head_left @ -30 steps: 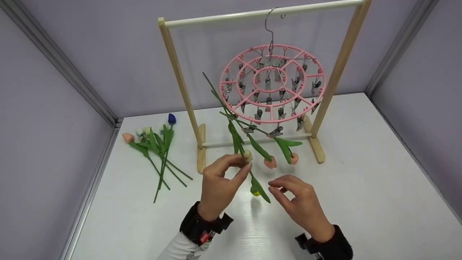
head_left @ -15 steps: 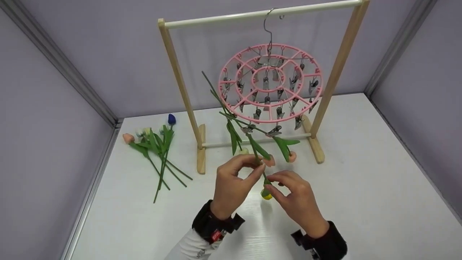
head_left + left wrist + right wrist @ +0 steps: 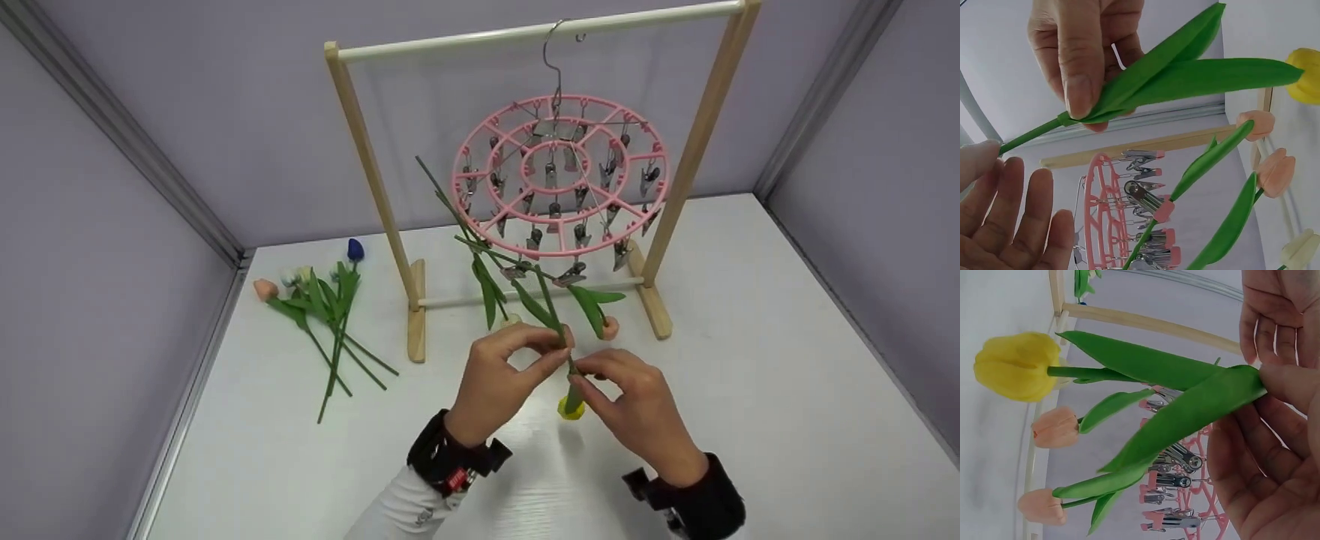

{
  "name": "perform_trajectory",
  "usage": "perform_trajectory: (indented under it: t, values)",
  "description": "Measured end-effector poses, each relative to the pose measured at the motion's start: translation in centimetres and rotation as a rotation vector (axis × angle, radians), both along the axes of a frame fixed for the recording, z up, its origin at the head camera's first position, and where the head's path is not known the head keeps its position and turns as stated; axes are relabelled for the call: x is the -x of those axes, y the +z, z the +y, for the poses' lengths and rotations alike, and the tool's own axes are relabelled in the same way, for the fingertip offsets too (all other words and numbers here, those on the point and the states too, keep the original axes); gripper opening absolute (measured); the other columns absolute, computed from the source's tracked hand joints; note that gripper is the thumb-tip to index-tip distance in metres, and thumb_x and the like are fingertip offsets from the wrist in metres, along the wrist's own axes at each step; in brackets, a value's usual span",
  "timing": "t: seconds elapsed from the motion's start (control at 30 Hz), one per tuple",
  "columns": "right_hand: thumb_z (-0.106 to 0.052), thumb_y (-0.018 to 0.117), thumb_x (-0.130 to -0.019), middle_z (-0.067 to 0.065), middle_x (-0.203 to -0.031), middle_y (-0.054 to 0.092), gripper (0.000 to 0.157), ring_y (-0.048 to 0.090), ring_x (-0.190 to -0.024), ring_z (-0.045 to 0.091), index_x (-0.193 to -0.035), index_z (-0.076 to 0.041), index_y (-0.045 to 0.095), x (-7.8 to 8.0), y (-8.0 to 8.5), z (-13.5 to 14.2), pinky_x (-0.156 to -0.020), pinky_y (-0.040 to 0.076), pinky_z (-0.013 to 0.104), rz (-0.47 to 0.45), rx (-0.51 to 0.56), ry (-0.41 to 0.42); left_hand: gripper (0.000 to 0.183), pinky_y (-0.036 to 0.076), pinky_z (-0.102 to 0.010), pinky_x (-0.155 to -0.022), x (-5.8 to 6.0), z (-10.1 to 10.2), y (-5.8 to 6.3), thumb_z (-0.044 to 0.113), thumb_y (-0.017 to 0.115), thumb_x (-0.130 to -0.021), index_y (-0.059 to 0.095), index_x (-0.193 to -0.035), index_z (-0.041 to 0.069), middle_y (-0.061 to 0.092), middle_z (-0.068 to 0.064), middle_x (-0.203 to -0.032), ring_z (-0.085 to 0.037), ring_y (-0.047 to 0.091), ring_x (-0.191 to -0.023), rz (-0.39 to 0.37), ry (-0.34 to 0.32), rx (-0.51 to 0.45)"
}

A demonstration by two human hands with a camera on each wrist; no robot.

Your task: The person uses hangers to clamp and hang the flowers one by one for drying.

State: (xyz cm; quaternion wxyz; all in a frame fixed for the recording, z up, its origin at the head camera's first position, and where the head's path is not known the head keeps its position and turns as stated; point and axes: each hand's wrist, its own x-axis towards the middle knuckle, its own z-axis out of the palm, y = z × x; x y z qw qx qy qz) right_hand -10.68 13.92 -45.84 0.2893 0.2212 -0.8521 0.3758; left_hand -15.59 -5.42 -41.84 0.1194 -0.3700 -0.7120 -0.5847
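Observation:
A yellow tulip [image 3: 571, 409] with green leaves hangs flower-down between both hands. Its stem is pinched by my left hand [image 3: 502, 382], while my right hand [image 3: 637, 401] pinches it at the base of the leaves [image 3: 1207, 396]. Just behind is the pink round clip hanger [image 3: 592, 252], whose metal clips dangle below its rings. Two peach tulips [image 3: 1055, 427] and a cream tulip [image 3: 1301, 248] hang head-down from clips at its front. In the head view, my left hand partly hides the nearer peach flower.
The hanger hooks over the white rod [image 3: 450, 42] of a wooden stand [image 3: 360, 142]. Several loose tulips lie on the white table [image 3: 247, 465] at left, among them a blue tulip [image 3: 355, 250] and a peach one [image 3: 265, 289]. Grey walls enclose the table.
My left hand has moved right with the yellow tulip, clear of the cream flower. My right hand, holding nothing one second ago, now pinches the same stem. The tulip has turned more upright.

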Motion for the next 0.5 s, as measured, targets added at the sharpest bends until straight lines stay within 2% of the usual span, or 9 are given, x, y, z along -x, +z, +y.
perform_trajectory:
  t: [0.23,0.33,0.4,0.5]
  values:
    - [0.000,0.082,-0.079,-0.008,-0.094,0.069,0.025,0.066,-0.085,0.010,-0.098,-0.015,0.076,-0.2,0.9,1.1,-0.072,0.048,0.014,-0.059,-0.040,0.124,0.017,0.053,-0.027,-0.070,-0.1,0.1,0.0,0.024,0.072,-0.091,0.076,-0.101,0.010,0.073,0.002,-0.095,-0.008,0.067,-0.086,0.019,-0.050,0.058]
    - [-0.002,0.081,-0.081,-0.004,-0.095,0.072,0.023,0.067,-0.085,0.012,-0.102,-0.011,0.076,0.6,1.5,2.7,-0.073,0.051,0.017,-0.084,-0.029,0.163,0.016,0.054,-0.026,-0.070,0.0,0.2,0.1,0.023,0.075,-0.088,0.077,-0.097,0.010,0.074,0.002,-0.093,-0.008,0.069,-0.086,0.021,-0.062,0.051]
    - [-0.002,0.079,-0.083,-0.001,-0.096,0.073,0.021,0.068,-0.084,0.012,-0.103,-0.008,0.076,1.7,2.1,4.2,-0.073,0.052,0.018,-0.085,-0.020,0.146,0.016,0.054,-0.025,-0.069,0.0,0.2,0.2,0.022,0.077,-0.086,0.078,-0.095,0.009,0.075,0.002,-0.091,-0.007,0.069,-0.086,0.023,-0.061,0.049]
    - [0.002,0.077,-0.084,0.005,-0.095,0.073,0.019,0.068,-0.081,0.015,-0.103,-0.002,0.074,4.2,3.2,6.7,-0.072,0.052,0.015,-0.063,-0.016,0.044,0.017,0.054,-0.025,-0.069,0.0,0.2,0.2,0.021,0.079,-0.083,0.078,-0.094,0.008,0.075,0.002,-0.090,-0.007,0.070,-0.086,0.005,-0.060,0.046]
